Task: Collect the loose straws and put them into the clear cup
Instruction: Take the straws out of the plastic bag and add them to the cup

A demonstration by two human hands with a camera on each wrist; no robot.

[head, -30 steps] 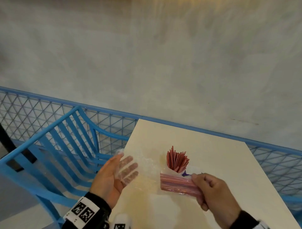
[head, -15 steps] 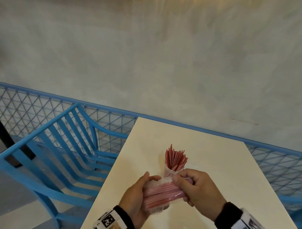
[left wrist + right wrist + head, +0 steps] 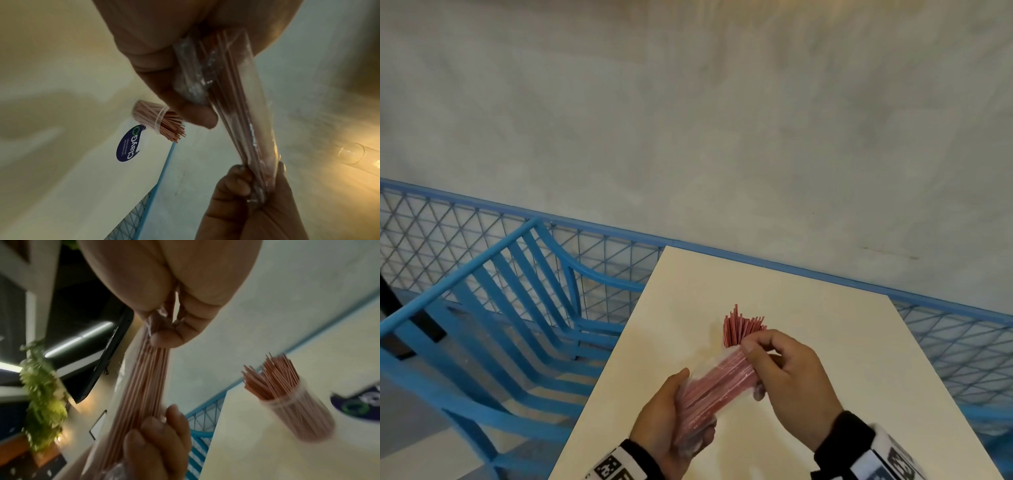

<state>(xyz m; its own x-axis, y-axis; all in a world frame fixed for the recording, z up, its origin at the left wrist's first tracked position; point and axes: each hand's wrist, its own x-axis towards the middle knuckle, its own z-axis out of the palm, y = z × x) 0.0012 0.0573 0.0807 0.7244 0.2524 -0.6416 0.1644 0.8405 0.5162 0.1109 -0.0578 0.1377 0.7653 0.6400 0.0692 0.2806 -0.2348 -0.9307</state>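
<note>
A pale grey wall [image 3: 688, 137] rises behind a blue mesh fence [image 3: 465, 236], and a cream table [image 3: 842, 325] runs out from the fence toward the person, with a blue slatted chair [image 3: 493, 308] off its left edge. Above the near part of the table both hands hold one bag [image 3: 709, 387] of thin red straws [image 3: 717, 378] (clear plastic, crinkled at the ends), the bundle lying slantwise from lower left to upper right. The left hand [image 3: 664, 421] wraps its curled fingers and thumb round the lower end; the right hand [image 3: 787, 377] pinches the upper end between thumb and fingertips, its other fingers bent. Just beyond the right hand, near the middle of the table, the cup [image 3: 296, 415] stands upright, already packed with straws that fan out above its rim. A dark blue sticker [image 3: 129, 142] lies flat on the table beside the cup's base. Green foliage [image 3: 43, 394] shows blurred in the right wrist view.
</note>
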